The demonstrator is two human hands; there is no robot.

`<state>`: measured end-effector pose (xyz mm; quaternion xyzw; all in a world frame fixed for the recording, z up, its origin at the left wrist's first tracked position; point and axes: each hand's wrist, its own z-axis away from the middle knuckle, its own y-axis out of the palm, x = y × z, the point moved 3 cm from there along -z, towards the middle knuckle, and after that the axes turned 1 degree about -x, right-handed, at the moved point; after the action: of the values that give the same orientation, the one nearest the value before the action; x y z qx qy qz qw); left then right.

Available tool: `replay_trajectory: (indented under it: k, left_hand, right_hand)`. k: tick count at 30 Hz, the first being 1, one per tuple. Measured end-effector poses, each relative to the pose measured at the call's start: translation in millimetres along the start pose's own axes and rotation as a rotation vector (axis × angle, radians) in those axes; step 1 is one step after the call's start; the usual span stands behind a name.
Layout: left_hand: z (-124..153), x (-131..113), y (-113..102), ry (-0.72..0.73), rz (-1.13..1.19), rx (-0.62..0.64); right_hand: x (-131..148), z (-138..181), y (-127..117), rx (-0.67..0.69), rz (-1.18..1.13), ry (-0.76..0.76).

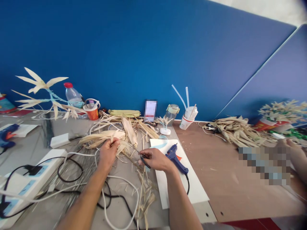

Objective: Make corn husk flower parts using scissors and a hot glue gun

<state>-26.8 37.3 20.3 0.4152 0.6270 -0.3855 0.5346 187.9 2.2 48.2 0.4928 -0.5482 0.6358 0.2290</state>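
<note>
My left hand (108, 153) is closed on a strip of dried corn husk (105, 136) at the edge of a heap of husks (129, 129) on the grey table. My right hand (154, 159) grips a pair of scissors (141, 155), fingers through the dark handles, blades pointing up and left toward the husk that the left hand holds. Cut husk scraps (145, 191) lie on the table below both hands. A blue glue gun (177, 158) rests on a white sheet (177, 179) just right of my right hand.
A white power strip (26, 182) with black and white cables (72, 172) lies at the left. A water bottle (73, 95), an orange cup (92, 111), a cup of glue sticks (188, 119) and a husk flower (43, 95) stand along the blue partition. Another person's hand (291, 150) works by more husks (236, 129) at the right.
</note>
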Motion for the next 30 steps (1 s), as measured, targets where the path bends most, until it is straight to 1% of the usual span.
replay_trajectory:
  k: [6, 10, 16, 24, 30]
  left_hand:
    - [-2, 4, -1, 0.036, -0.034, 0.013]
    - [-1, 2, -1, 0.019, -0.027, 0.019]
    - [1, 1, 0, -0.002, -0.01, 0.033]
    - [3, -5, 0, -0.02, 0.008, 0.009]
    - [2, -8, 0, -0.023, 0.013, -0.007]
  right_hand:
    - [-2, -1, 2, 0.028, -0.025, 0.003]
    - [-3, -1, 1, 0.014, -0.036, 0.007]
    - [-5, -2, 3, 0.088, -0.057, 0.046]
    - [-8, -2, 3, 0.055, -0.075, 0.055]
    - [-12, -4, 6, 0.059, -0.125, 0.095]
